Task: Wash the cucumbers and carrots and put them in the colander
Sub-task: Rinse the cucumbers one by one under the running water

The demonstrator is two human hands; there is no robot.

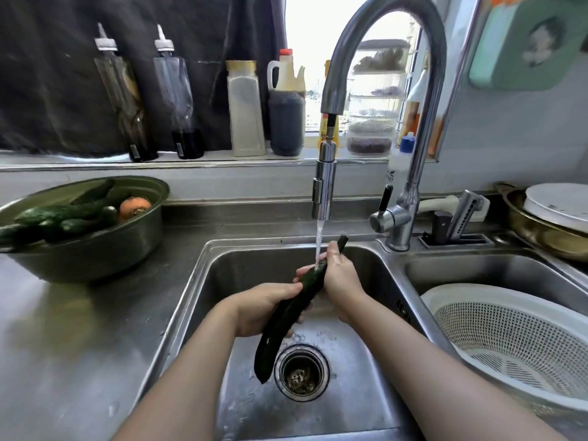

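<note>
Now at the left basin (222, 275) of a double steel sink, both hands on one long dark cucumber (286, 319). Held on a slant: far tip up and to the right, poking out past the right hand (342, 276); near end low, just left of the drain strainer (301, 372). Whether clear of the basin floor or touching it, not possible to tell.

Grip, left hand (259, 308): wrapped round the cucumber's middle, thumb on top, fingers curled underneath. Grip, right hand: closed round the upper part, fingers curled over it, just short of the far tip.

Water stream (318, 243) from the pull-down faucet head (324, 186), landing on the cucumber between the two hands. Droplets on the basin floor around the drain strainer.

Right basin (477, 272): white plastic colander (509, 332), tilted, well apart from the held cucumber.

Left counter (63, 329): dark metal bowl (95, 253), several more cucumbers (60, 214) piled inside, one carrot (135, 207) to their right against the bowl's far side.

Far sill: row of sauce and oil bottles (286, 122) in front of a dark curtain, stacked clear containers (372, 122) behind the faucet neck. Far right — brass-coloured pan (534, 237) with a white plate (560, 205) in it. Black knife handle (440, 224) upright in a slot just right of the faucet base.
</note>
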